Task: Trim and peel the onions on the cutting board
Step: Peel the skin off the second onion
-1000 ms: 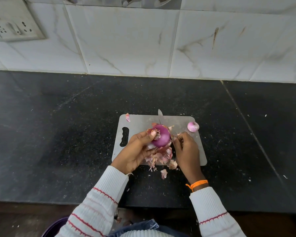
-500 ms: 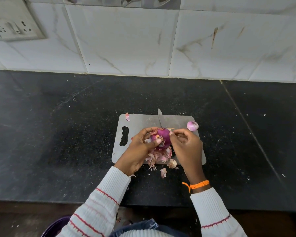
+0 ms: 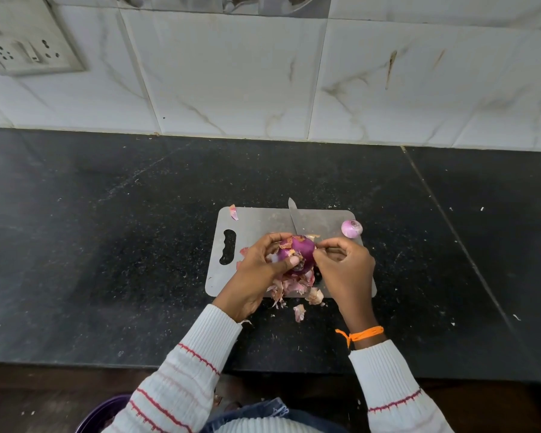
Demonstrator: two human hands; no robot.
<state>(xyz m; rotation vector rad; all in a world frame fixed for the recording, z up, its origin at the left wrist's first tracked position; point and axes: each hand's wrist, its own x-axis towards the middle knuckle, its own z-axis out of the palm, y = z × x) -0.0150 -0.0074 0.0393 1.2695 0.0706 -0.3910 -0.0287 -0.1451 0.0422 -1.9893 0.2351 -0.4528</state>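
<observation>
A black speckled counter (image 3: 107, 245) runs under a white marble-patterned tile wall (image 3: 231, 73). On it lies a grey cutting board (image 3: 256, 220) with a handle slot at its left end. Over the board's near half the left hand (image 3: 256, 270) cups a purple onion (image 3: 297, 253), fingers (image 3: 275, 237) and thumb curled round it — the right hand (image 3: 344, 270) pinches at the onion's right side, its fingers bent; what they pinch is too small to tell. A knife (image 3: 293, 217) blade points away behind the onion. Loose peels (image 3: 294, 287) pile at the board's near edge — a small peeled onion (image 3: 351, 228) sits at the far right corner.
</observation>
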